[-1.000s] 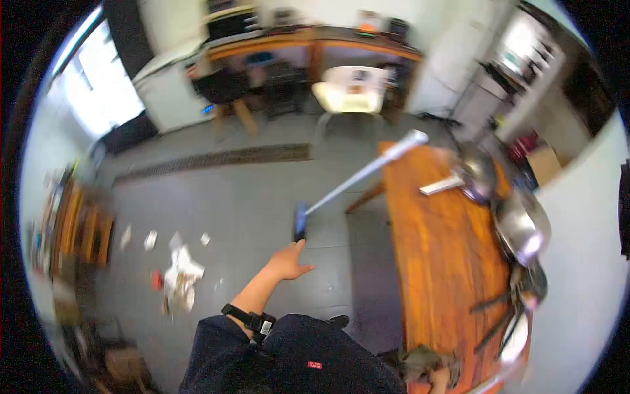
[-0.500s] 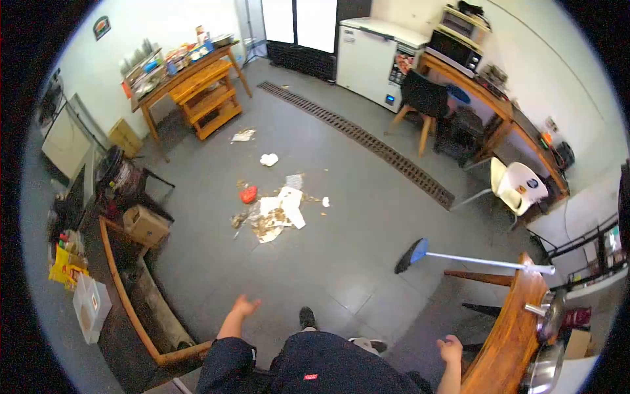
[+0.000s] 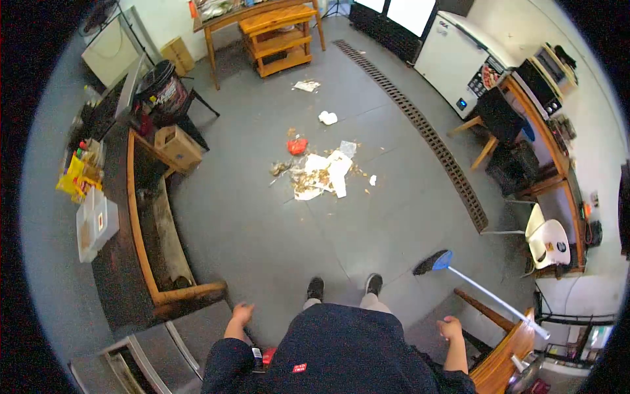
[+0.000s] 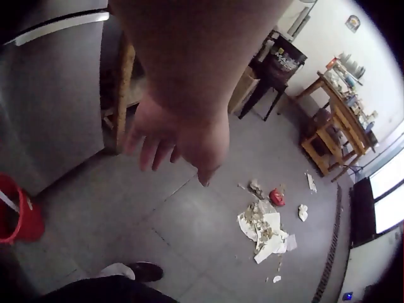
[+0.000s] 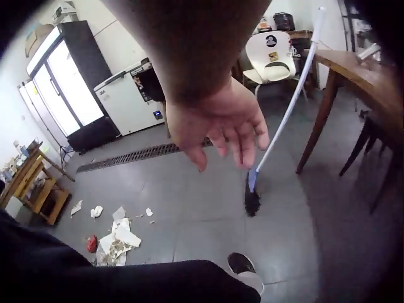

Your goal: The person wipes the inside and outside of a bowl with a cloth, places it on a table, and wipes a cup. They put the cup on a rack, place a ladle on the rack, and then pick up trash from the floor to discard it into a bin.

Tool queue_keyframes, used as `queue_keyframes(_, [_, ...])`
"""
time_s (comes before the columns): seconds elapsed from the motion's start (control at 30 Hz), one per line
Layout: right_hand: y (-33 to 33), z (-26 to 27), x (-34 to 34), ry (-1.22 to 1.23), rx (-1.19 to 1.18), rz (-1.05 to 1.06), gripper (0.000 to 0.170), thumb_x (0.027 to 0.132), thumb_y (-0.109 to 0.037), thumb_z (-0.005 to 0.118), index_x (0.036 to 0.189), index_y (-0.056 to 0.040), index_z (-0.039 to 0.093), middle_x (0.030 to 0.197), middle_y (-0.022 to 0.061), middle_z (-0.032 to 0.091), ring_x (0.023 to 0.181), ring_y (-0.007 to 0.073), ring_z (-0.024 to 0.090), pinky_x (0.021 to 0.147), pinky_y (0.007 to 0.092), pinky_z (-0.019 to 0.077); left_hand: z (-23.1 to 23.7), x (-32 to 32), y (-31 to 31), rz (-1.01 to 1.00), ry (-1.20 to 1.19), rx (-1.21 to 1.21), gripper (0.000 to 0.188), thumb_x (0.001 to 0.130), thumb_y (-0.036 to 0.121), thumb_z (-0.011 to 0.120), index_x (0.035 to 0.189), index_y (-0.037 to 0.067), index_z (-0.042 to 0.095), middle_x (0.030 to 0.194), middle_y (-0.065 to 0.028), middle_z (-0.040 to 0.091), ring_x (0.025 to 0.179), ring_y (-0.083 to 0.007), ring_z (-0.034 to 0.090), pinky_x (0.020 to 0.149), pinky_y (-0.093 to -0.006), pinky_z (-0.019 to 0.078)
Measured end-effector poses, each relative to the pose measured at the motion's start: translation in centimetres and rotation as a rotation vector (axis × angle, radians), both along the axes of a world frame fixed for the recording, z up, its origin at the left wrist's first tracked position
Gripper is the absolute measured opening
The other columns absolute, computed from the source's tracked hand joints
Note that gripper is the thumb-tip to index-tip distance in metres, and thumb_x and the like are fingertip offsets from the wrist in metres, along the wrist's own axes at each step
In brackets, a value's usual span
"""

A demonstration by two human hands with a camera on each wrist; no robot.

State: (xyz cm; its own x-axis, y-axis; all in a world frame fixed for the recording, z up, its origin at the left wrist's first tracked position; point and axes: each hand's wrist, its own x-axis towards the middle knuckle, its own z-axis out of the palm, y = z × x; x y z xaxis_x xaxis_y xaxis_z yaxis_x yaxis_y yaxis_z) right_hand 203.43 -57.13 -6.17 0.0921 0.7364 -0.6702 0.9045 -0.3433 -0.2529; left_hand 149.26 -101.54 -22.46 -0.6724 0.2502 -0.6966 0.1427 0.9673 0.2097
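My left hand (image 3: 242, 313) hangs by my side with loose fingers and holds nothing. In the left wrist view the left hand (image 4: 180, 136) hangs over the grey floor. On the other side my right hand (image 3: 450, 328), also holding nothing, has its fingers loosely curled. A broom (image 3: 492, 293) with a blue and black head leans against the wooden table (image 3: 505, 358), apart from the right hand. In front of my feet lies a heap of litter (image 3: 321, 174): white paper, brown scraps and a red crumpled wrapper (image 3: 296, 146).
A floor drain grate (image 3: 420, 125) runs along the right. To the left stand a wooden-framed bench (image 3: 141, 256) and a cardboard box (image 3: 177, 150). A white chair (image 3: 548, 243) and a chest freezer (image 3: 453, 56) are at right. A red bucket (image 4: 28, 218) stands near my left side.
The view has turned from the wooden table towards the litter heap. My right hand, earlier at things on the table, has come away to my side. The broom still leans there.
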Motion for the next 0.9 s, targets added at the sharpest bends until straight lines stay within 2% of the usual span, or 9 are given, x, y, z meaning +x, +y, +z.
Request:
queue_keyframes(0.07, [3.2, -0.2, -1.3, 0.084, -0.021, -0.01, 0.032, 0.068, -0.012, 0.06, 0.094, 0.0031, 0.049, 0.06, 0.0067, 0.054, 0.041, 0.0122, 0.047, 0.034, 0.0252, 0.034, -1.0, 2.1, -0.1, 0.115, -0.041, 0.006, 0.058, 0.069, 0.04, 0.057, 0.104, -0.005, 0.048, 0.102, -0.0209, 0.051, 0.094, -0.0294, 0.05, 0.079, -0.0333, 0.0401])
queue_keyframes(0.17, [9.7, -11.3, 5.2, 0.099, 0.273, 0.349, 0.035, 0.067, -0.018, 0.062, 0.095, 0.0006, 0.052, 0.066, 0.0085, 0.056, 0.049, 0.0149, 0.051, 0.043, 0.0275, 0.0412, 6.2, 5.9, 4.5, 0.5, -0.223, -0.006, 0.045, 0.071, 0.033, 0.058, 0.096, -0.004, 0.054, 0.091, -0.0182, 0.057, 0.083, -0.024, 0.055, 0.071, -0.0313, 0.0425])
queue_keyframes(0.27, [12.7, -4.1, -0.6, -0.04, 0.274, 0.55, 0.044, 0.064, -0.025, 0.065, 0.1, -0.0018, 0.052, 0.072, 0.0104, 0.057, 0.057, 0.0197, 0.055, 0.054, 0.03, 0.0449, 6.3, 9.9, 7.0, 0.76, -0.145, -0.008, 0.041, 0.071, 0.032, 0.059, 0.09, -0.005, 0.056, 0.087, -0.0171, 0.058, 0.082, -0.0233, 0.054, 0.071, -0.0303, 0.042])
queue_keyframes(0.4, [17.3, -4.6, -1.3, -0.113, 0.029, 0.432, 0.046, 0.061, -0.029, 0.066, 0.096, -0.002, 0.054, 0.083, 0.015, 0.058, 0.077, 0.0249, 0.056, 0.069, 0.0317, 0.0434, 4.9, 12.4, 8.4, 0.607, -0.211, 0.077, 0.05, 0.07, 0.034, 0.061, 0.101, -0.003, 0.05, 0.093, -0.0169, 0.056, 0.082, -0.023, 0.054, 0.072, -0.0291, 0.0417])
queue_keyframes(0.47, [19.2, -6.4, -1.4, -0.158, 0.036, 0.478, 0.044, 0.061, -0.028, 0.066, 0.094, -0.0023, 0.055, 0.084, 0.0154, 0.058, 0.078, 0.0244, 0.056, 0.069, 0.0316, 0.0434, 9.3, 13.6, 12.5, 0.564, -0.139, 0.084, 0.056, 0.069, 0.035, 0.061, 0.108, -0.002, 0.046, 0.097, -0.0165, 0.054, 0.083, -0.023, 0.054, 0.073, -0.0283, 0.0414])
queue_keyframes(0.63, [21.7, -9.4, -7.4, -0.132, 0.12, 0.598, 0.04, 0.061, -0.027, 0.066, 0.091, -0.0021, 0.056, 0.079, 0.014, 0.059, 0.071, 0.0237, 0.057, 0.063, 0.0308, 0.0451, 7.7, 13.2, 9.8, 0.715, -0.15, 0.203, 0.062, 0.068, 0.036, 0.063, 0.113, 0.0, 0.04, 0.104, -0.0175, 0.05, 0.085, -0.0239, 0.052, 0.068, -0.0327, 0.0443])
queue_keyframes(0.77, [22.9, -8.8, -16.0, -0.139, 0.002, 0.596, 0.04, 0.062, -0.031, 0.064, 0.089, -0.0023, 0.056, 0.081, 0.0131, 0.059, 0.073, 0.0226, 0.057, 0.065, 0.0301, 0.0455, 11.3, 8.8, 11.3, 0.877, -0.181, 0.071, 0.064, 0.067, 0.038, 0.062, 0.113, -0.001, 0.04, 0.106, -0.0191, 0.049, 0.087, -0.0258, 0.051, 0.063, -0.0364, 0.0457])
queue_keyframes(0.87, [24.8, -13.7, -20.0, -0.223, 0.008, 0.696, 0.04, 0.064, -0.034, 0.061, 0.088, -0.0028, 0.056, 0.085, 0.013, 0.058, 0.076, 0.0224, 0.057, 0.068, 0.0303, 0.0454, 3.4, 4.7, 5.7, 0.617, -0.112, 0.201, 0.064, 0.068, 0.041, 0.06, 0.112, -0.002, 0.042, 0.106, -0.0182, 0.048, 0.088, -0.0259, 0.051, 0.064, -0.0347, 0.0456])
queue_keyframes(0.9, [25.0, -13.9, -21.7, -0.224, 0.035, 0.727, 0.04, 0.065, -0.034, 0.06, 0.089, -0.0028, 0.056, 0.086, 0.0131, 0.058, 0.078, 0.023, 0.057, 0.07, 0.0308, 0.045, 6.4, 1.9, 9.6, 0.709, -0.147, 0.029, 0.062, 0.068, 0.042, 0.059, 0.109, -0.003, 0.044, 0.107, -0.0185, 0.048, 0.091, -0.0259, 0.05, 0.071, -0.0331, 0.0437])
